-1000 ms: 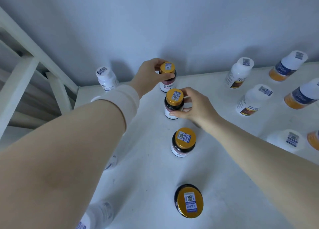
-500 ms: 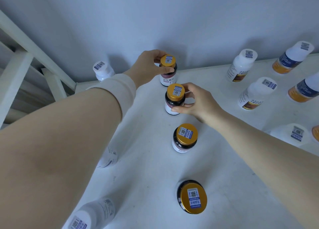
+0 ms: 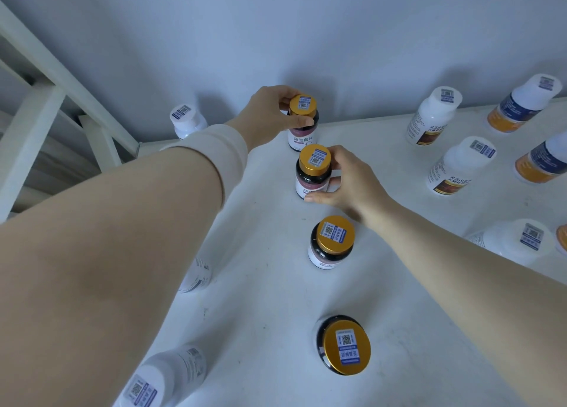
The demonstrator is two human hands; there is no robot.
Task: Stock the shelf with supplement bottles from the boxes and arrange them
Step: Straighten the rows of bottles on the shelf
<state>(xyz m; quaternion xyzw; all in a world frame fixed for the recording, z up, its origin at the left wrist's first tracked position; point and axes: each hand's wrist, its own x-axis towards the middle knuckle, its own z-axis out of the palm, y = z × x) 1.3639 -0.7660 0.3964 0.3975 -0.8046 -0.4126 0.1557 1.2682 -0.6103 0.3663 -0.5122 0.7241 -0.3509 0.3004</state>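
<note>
both hands have barely shifted since the earlier frame; the left hand [image 3: 270,115] pinches the rear gold-capped bottle [image 3: 303,121] near the wall, the right hand [image 3: 346,186] wraps the second bottle [image 3: 313,173], both upright on the shelf [image 3: 260,299]; they look light, rigid and slick, best gripped at the cap rim, arms outstretched

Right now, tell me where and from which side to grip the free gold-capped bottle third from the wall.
Take the third gold-capped bottle by its dark body just under the gold cap, coming down from above and the right. It stands upright and apart from its neighbours, and that side looks open, while the left forearm crosses to its left. The cap is wider than the neck, so it likely gives a lip against slipping.
</note>
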